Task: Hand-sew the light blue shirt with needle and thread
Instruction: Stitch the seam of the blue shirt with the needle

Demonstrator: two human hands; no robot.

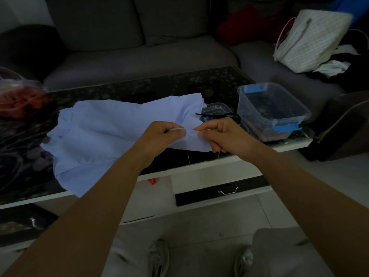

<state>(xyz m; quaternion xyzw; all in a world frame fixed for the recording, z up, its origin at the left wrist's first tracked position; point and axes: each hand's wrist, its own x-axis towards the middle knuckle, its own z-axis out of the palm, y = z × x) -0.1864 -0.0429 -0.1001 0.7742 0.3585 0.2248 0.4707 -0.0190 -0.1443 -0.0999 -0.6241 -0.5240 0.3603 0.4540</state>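
Observation:
The light blue shirt (103,134) lies spread over the dark patterned coffee table (139,90), its right edge lifted toward me. My left hand (157,138) pinches a fold of that edge between thumb and fingers. My right hand (223,134) pinches the thin needle (193,133) at the fabric, right beside my left thumb. A pale thread (188,156) hangs below the cloth, over the table's front edge.
Black scissors (219,115) lie on a small clear lid behind my right hand. A clear plastic box (273,110) with blue clips stands at the table's right. A red-filled plastic bag (18,98) sits far left. A grey sofa (139,54) with a white bag (311,41) stands behind.

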